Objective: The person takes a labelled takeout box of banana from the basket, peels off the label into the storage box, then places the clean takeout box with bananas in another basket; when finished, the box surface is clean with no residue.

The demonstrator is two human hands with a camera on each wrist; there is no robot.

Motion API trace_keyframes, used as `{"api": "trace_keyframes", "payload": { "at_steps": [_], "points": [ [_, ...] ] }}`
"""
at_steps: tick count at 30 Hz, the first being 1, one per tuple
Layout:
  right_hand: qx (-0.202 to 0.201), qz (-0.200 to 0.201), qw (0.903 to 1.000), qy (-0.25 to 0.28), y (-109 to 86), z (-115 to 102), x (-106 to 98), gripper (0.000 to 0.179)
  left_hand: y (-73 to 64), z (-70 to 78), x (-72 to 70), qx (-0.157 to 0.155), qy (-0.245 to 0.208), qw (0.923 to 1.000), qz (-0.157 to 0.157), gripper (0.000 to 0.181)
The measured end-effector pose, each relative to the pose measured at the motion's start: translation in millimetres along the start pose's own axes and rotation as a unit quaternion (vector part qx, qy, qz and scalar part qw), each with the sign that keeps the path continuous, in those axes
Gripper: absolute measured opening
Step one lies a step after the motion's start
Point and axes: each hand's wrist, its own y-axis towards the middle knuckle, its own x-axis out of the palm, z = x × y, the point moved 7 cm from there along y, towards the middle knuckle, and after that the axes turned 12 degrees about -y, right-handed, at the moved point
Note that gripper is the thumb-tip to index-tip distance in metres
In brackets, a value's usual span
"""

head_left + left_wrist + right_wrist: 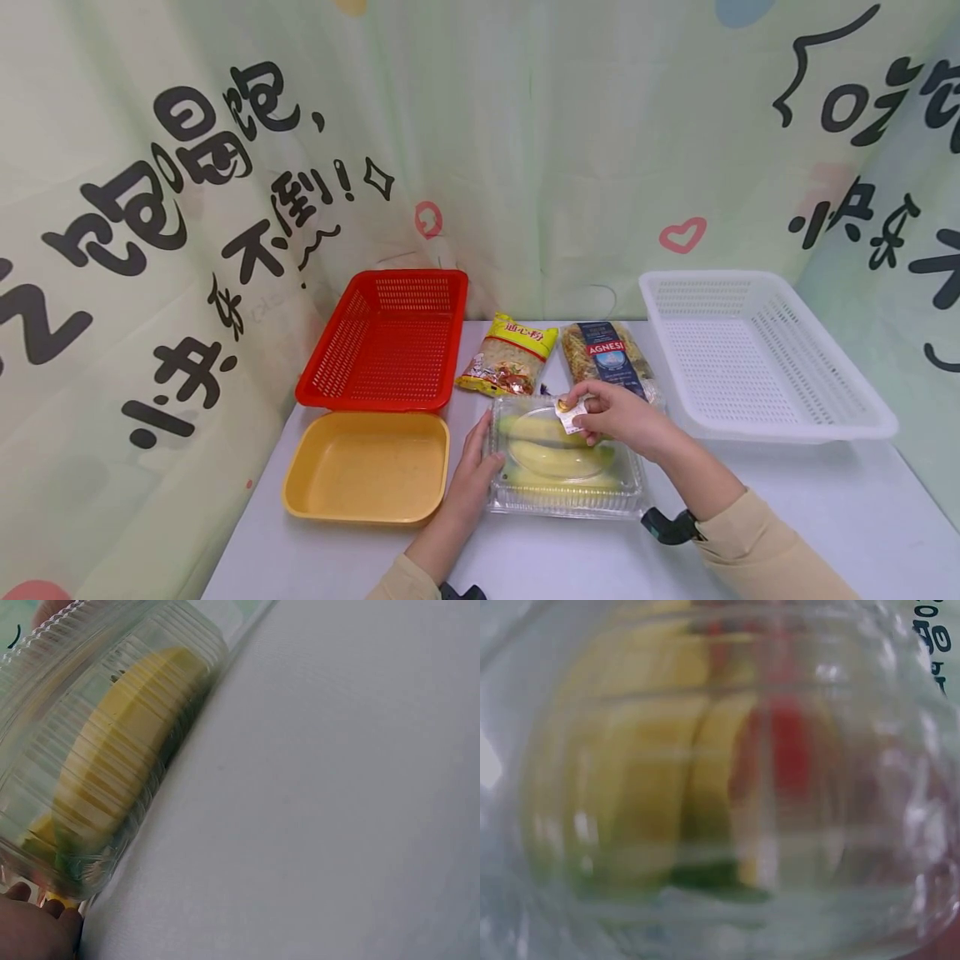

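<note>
Pale green curtain (570,150) at twelve o'clock, bearing black lettering (177,237) at ten and two o'clock; white tabletop (562,558) toward six o'clock; lighting soft, even.

"AGNESI" on the pasta bag (611,354), "通心粉" on the yellow bag (510,357), "快乐不倒!" left and "快乐" right on the curtain (577,142); print on the white label (570,419) illegible

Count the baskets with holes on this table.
2. The red basket is at the back left, behind the yellow tub; the white basket is on the right. No others show.
</note>
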Motion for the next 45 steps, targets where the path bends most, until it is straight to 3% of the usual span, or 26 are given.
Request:
{"api": "trace_keyframes", "payload": {
  "at_steps": [6,17,24,28,31,36,39,42,43,45],
  "points": [
    [-0.021,0.003,0.9998,0.001,-4.3,-6.8,-1.3,0.03,-1.1,3.4,2.1,0.0,-0.003,1.0,0.003,0.065],
    [-0.023,0.008,0.9995,-0.018,-4.5,-8.5,-1.6,0.05,-0.4,3.6,0.9,0.013,-0.004,0.9999,0.003,0.066],
    [-0.014,0.01,0.9999,-0.001,-1.0,-3.2,0.6,0.039,-1.9,7.8,-1.3,0.022,-0.001,0.9996,0.015,0.067],
    [-0.014,0.008,0.9999,-0.002,0.2,-2.6,2.2,0.041,-6.5,14.0,-6.2,0.038,0.044,0.9973,0.044,0.066],
    [-0.007,0.012,0.9999,-0.008,0.8,-2.1,2.0,0.042,-16.4,22.1,-6.0,0.06,0.113,0.9904,0.054,0.065],
    [0.003,0.009,0.9999,-0.006,0.2,-2.3,2.3,0.046,-45.6,56.2,-6.2,0.117,0.172,0.9773,0.037,0.066],
    [-0.003,0.004,1.0,-0.003,-0.1,-3.5,2.4,0.049,-60.0,92.6,-32.4,0.175,0.186,0.9654,0.051,0.055],
    [-0.008,0.004,1.0,-0.004,-0.3,-4.2,1.4,0.05,-67.5,129.0,-85.8,0.203,0.215,0.9488,0.111,0.038],
    [-0.009,0.004,0.9999,-0.005,-0.3,-4.2,1.1,0.05,-68.9,138.7,-108.2,0.194,0.223,0.9448,0.141,0.032],
    [-0.006,0.003,1.0,-0.002,0.1,-3.5,0.8,0.049,-72.6,152.9,-154.8,0.146,0.243,0.9371,0.204,0.029]
  ]
}}
